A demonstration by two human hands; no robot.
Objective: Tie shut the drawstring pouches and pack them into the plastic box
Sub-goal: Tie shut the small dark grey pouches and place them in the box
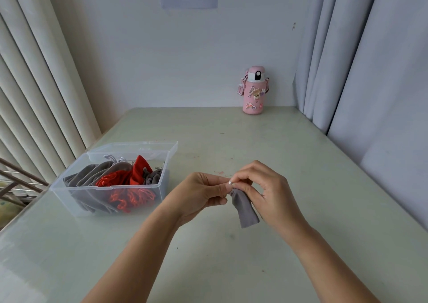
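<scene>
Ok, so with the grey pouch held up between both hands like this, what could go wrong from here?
1. The left hand and right hand pinch only the gathered neck of the grey pouch, whose body hangs loose; a slip might loosen the cord or drop it onto the table.
2. The plastic box already holds pouches piled to its rim, with one red pouch sticking above it, so another may keep the lid from closing.

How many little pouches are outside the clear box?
1: the grey pouch, held at its neck by the left hand and right hand, right of the plastic box. Others may be hidden.
</scene>
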